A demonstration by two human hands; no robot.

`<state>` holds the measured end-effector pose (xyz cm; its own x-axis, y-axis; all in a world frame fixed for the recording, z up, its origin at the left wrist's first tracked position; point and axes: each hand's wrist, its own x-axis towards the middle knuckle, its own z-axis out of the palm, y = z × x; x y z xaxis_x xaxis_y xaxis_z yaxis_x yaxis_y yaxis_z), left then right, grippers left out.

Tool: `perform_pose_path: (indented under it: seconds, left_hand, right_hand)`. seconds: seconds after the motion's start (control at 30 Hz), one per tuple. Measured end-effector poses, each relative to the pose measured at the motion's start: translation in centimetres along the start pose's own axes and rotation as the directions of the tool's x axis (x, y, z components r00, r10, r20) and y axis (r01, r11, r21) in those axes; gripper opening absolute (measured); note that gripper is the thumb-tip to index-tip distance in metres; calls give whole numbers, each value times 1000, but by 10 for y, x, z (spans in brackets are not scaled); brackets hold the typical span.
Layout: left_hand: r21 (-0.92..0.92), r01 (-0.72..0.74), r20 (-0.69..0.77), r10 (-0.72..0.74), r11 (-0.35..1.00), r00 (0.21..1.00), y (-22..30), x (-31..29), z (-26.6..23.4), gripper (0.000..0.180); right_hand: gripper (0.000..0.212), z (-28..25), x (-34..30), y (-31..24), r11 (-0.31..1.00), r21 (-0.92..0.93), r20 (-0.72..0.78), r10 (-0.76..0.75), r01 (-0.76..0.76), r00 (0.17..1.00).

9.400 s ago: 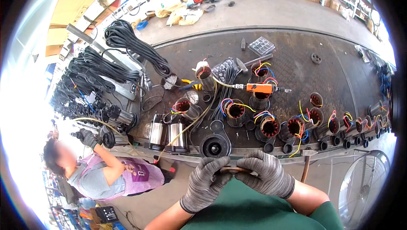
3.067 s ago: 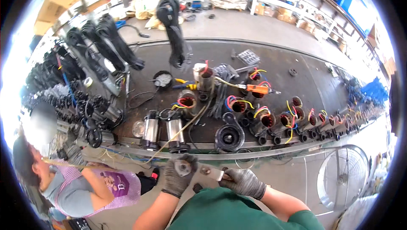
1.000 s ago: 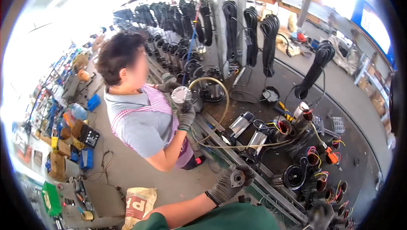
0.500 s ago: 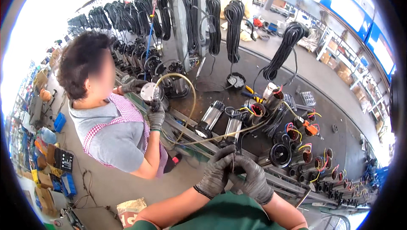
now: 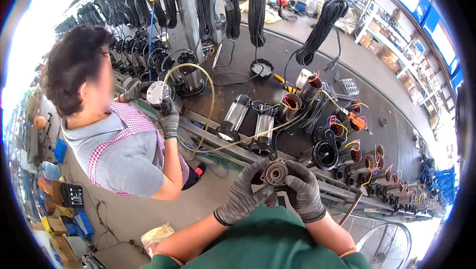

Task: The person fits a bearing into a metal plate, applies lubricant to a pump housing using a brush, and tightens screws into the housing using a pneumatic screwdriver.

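A small round metal flange with concentric rings and a lug at its rim faces up in front of me. My left hand, in a grey knit glove, grips its left side. From the right, the gloved fingers of my right hand pinch its other edge. Just beyond stand two steel motor cylinders with black end caps, lying at a slant on the bench's near edge. A black round cap sits right of them.
At left a co-worker in gloves holds a tool with a yellowish hose against a pale round-topped motor. Coiled black cables hang over the dark bench. Open motor housings with coloured wires line the right. A fan stands lower right.
My hands have drawn apart a little and turned, so the flange between them now shows its ringed face. The whole view has shifted, moving the bench and co-worker leftward in the picture.
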<state>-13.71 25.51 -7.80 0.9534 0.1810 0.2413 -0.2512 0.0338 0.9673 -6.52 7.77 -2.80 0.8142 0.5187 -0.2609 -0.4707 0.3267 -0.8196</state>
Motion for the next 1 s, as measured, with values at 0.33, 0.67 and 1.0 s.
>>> perform_pose_path:
  seconds: [0.33, 0.67, 1.0]
  left_hand:
    - [-112, -29, 84, 39, 993, 996, 0, -2, -5, 71]
    - [-94, -102, 112, 112, 990, 987, 14, 7, -2, 72]
    - [-120, -67, 144, 84, 991, 986, -17, 8, 12, 91]
  right_hand:
    - [54, 3, -6, -11, 977, 115, 105, 168, -179, 980]
    - [52, -17, -3, 15, 923, 319, 232, 146, -217, 962]
    - [54, -23, 3, 17, 866, 392, 320, 187, -310, 929]
